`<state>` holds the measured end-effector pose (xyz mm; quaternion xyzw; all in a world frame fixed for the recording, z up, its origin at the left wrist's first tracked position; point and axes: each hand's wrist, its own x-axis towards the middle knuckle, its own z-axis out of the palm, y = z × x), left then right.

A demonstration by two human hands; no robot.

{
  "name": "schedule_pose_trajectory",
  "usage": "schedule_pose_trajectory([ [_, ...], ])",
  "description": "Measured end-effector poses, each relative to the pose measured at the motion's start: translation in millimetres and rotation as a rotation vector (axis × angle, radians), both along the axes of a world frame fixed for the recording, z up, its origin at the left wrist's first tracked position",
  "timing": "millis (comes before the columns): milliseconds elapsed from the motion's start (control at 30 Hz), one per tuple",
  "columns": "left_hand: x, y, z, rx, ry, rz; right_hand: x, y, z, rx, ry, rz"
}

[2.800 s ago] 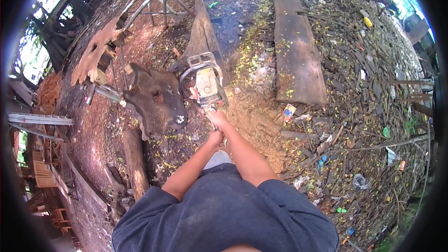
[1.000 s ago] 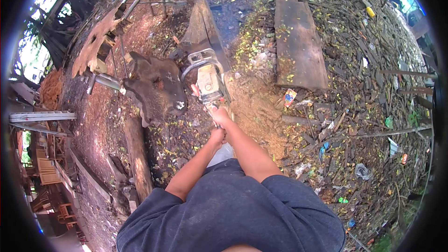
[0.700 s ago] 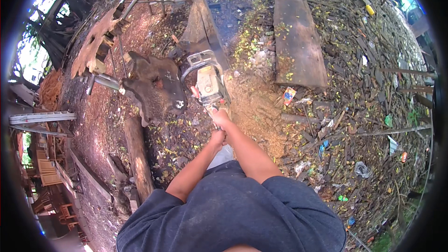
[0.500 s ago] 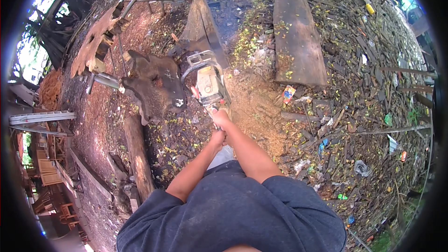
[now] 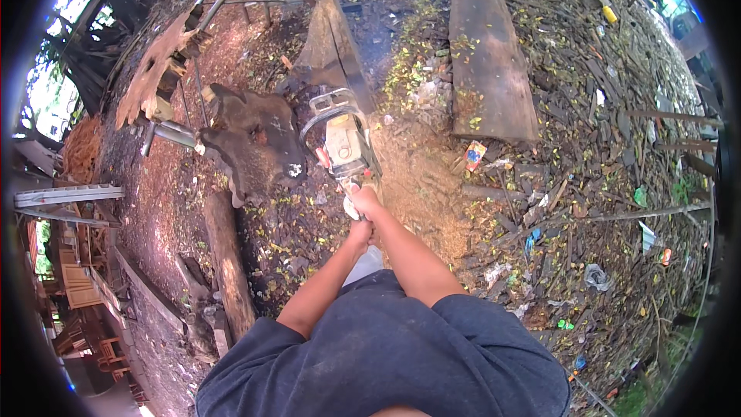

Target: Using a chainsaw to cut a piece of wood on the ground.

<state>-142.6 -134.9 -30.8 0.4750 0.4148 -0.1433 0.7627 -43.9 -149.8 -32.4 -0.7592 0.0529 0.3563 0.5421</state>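
Note:
A chainsaw (image 5: 345, 143) with a pale, dusty body and a looped front handle is held out in front of me. My right hand (image 5: 364, 201) is closed around its rear handle. Just below, my left hand (image 5: 360, 233) is closed at the back end of the same handle, its fingers partly hidden by the right wrist. The saw's far end meets the near end of a long timber piece (image 5: 333, 38); I cannot make out the guide bar. Left of the saw lies a dark, irregular wood slab (image 5: 258, 135).
A long plank (image 5: 494, 54) lies ahead on the right. Sawdust (image 5: 428, 185) covers ground right of the saw. A log (image 5: 228, 262) lies to the left, with a jagged wood piece (image 5: 150, 81) beyond it. Bark scraps and litter spread over the right side.
The chainsaw and both hands stay nearly in place, with only a slight shift. My grip on the handle looks the same.

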Motion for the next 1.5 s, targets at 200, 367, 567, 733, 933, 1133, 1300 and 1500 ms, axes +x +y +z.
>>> schedule_pose_trajectory([
  [200,-4,3,-8,-0.015,0.006,0.002,-2,1,-3,0.000,0.043,0.019],
  [367,-3,6,-16,-0.026,0.035,0.004,-4,4,-17,-0.057,0.006,0.037],
  [567,-5,-4,-8,0.021,0.061,0.037,-6,5,-35,-0.085,-0.096,0.018],
  [733,-10,-6,-8,-0.030,0.063,0.039,-11,1,-38,-0.063,-0.041,0.009],
  [933,-23,-21,12,0.025,0.099,0.042,-29,-9,-46,-0.019,0.046,-0.012],
  [1133,-15,-11,17,0.002,0.059,0.000,-20,-4,-30,-0.058,0.003,-0.005],
  [1300,-16,-17,17,0.020,0.107,0.021,-26,-9,-36,-0.116,-0.074,0.006],
  [1500,-18,-22,14,0.016,0.101,0.012,-29,-13,-49,-0.147,-0.115,0.001],
])
